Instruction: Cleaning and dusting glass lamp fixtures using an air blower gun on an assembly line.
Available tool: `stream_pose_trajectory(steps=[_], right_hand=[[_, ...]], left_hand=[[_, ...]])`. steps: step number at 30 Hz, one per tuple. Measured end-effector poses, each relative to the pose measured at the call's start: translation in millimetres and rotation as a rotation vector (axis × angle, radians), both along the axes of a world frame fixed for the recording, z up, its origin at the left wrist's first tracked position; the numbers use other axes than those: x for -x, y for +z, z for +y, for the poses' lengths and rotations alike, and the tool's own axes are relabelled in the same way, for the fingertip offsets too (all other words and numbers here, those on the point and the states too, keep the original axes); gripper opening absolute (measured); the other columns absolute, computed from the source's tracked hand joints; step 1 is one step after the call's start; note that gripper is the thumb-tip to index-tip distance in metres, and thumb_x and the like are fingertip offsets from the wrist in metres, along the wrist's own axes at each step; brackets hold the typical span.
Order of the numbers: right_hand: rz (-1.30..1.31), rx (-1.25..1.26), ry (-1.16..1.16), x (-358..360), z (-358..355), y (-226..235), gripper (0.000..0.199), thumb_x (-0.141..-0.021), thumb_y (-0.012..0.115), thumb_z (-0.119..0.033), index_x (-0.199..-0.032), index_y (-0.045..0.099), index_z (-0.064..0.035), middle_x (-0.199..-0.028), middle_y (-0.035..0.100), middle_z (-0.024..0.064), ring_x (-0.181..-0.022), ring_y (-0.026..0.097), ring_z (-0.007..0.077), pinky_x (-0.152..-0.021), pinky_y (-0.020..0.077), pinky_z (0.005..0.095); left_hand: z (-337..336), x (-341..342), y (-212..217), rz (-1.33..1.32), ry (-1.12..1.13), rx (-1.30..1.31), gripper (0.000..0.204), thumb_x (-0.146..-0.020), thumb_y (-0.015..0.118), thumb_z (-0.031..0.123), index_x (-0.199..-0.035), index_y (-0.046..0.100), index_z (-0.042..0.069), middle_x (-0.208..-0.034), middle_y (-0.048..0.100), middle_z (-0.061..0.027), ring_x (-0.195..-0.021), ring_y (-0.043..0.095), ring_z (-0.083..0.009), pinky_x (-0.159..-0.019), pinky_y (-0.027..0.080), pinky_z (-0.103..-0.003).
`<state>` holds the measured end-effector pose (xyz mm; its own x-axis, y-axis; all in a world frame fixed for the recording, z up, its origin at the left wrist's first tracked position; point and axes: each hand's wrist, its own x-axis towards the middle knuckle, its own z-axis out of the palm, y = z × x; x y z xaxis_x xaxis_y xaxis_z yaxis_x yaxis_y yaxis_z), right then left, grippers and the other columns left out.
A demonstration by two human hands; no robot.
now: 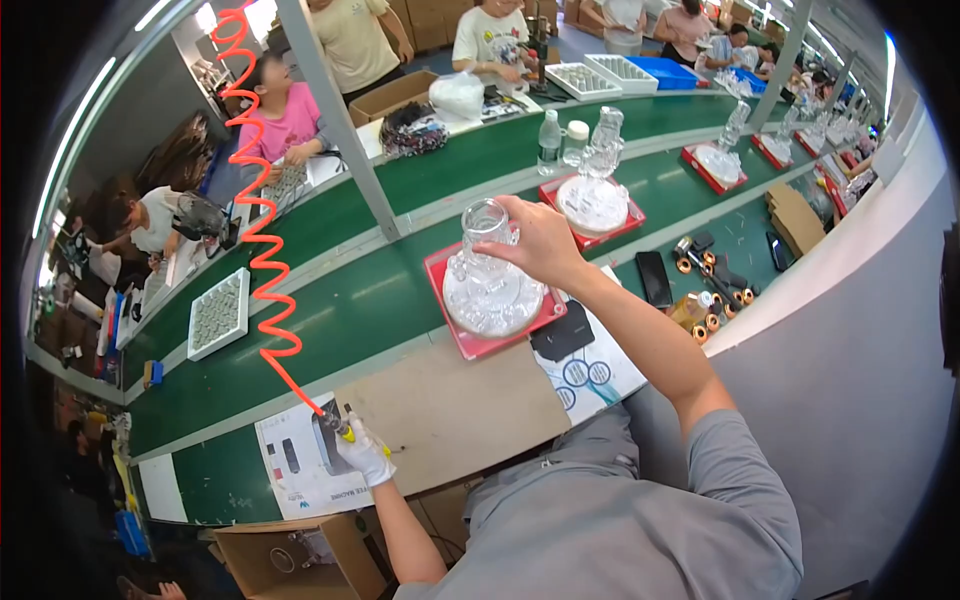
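Observation:
My right hand (540,240), bare, is closed around the upper rim of a clear plastic assembly with a cup-like top (486,216). Its wide round base (492,300) rests on a red square tray (475,345) at the edge of the green conveyor. Lower left, my left hand (366,452) wears a white glove and is wrapped round a yellow and black air tool (346,430). A red coiled air hose (270,240) runs up from that tool. The tool's working end is too small to make out.
Similar clear assemblies on red trays (592,205) line the belt to the right. A white tray of small parts (219,313) lies left. A bottle (549,140), a phone (654,279) and copper-coloured parts (712,265) are nearby. A metal post (345,120) stands ahead; several people work beyond.

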<state>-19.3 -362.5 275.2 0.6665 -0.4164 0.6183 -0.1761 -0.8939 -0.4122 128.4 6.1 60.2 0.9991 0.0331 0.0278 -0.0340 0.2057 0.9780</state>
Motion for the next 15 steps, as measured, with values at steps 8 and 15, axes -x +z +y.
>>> stream_pose_trajectory(steps=[8, 15], right_hand=[[-0.010, -0.102, 0.120, 57.6, 60.7, -52.9, 0.062, -0.069, 0.082, -0.041, -0.112, 0.060, -0.0014, -0.096, 0.067, 0.0120, -0.084, 0.066, 0.0281, -0.073, 0.0522, 0.0361], [-0.133, -0.276, 0.104, 111.3, 62.0, -79.5, 0.034, -0.081, 0.072, -0.011, -0.112, 0.061, -0.0031, -0.099, 0.067, 0.0116, -0.090, 0.066, 0.0268, -0.078, 0.0526, 0.0342]], left_hand=[[-29.9, 24.4, 26.1, -0.042, -0.016, -0.049, 0.008, -0.091, 0.063, 0.008, -0.087, 0.056, 0.006, -0.065, 0.049, 0.0033, -0.041, 0.038, -0.0038, -0.034, 0.027, -0.023], [-17.8, 27.9, 14.2, 0.001, -0.078, -0.052, 0.010, -0.090, 0.063, 0.007, -0.084, 0.056, 0.006, -0.066, 0.053, 0.0005, -0.037, 0.040, -0.0060, -0.032, 0.029, -0.023]])
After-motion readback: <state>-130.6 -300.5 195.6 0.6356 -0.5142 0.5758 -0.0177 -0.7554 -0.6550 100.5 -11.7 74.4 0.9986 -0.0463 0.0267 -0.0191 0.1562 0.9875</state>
